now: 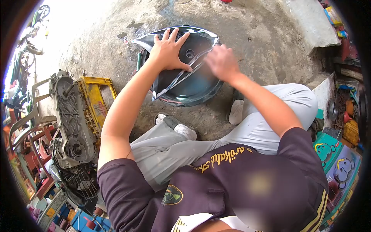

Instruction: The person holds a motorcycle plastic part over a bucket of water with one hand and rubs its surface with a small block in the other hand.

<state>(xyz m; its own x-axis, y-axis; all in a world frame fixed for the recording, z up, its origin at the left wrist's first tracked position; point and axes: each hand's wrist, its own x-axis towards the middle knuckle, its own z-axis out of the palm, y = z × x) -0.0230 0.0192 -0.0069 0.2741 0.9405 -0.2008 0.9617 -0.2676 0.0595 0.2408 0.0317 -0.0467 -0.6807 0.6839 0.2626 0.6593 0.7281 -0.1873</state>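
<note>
My left hand [168,52] lies spread across a dark, pointed part with clear glossy edges [181,82], which looks like a motorcycle headlight unit. The part rests over a round dark basin [193,92] on the ground. My right hand [222,62] is beside the right edge of the part, with its fingers bent inward. Motion blurs those fingers, and I cannot make out whether anything is in them. A small round fitting [189,53] shows in the dark surface between my hands.
A metal engine casing [71,116] and a yellow crate [94,100] stand to the left. Metal chair frames [29,116] are farther left. A pale slab [309,23] lies at upper right. Colourful boxes [328,149] sit at right. Rough concrete [262,46] surrounds the basin.
</note>
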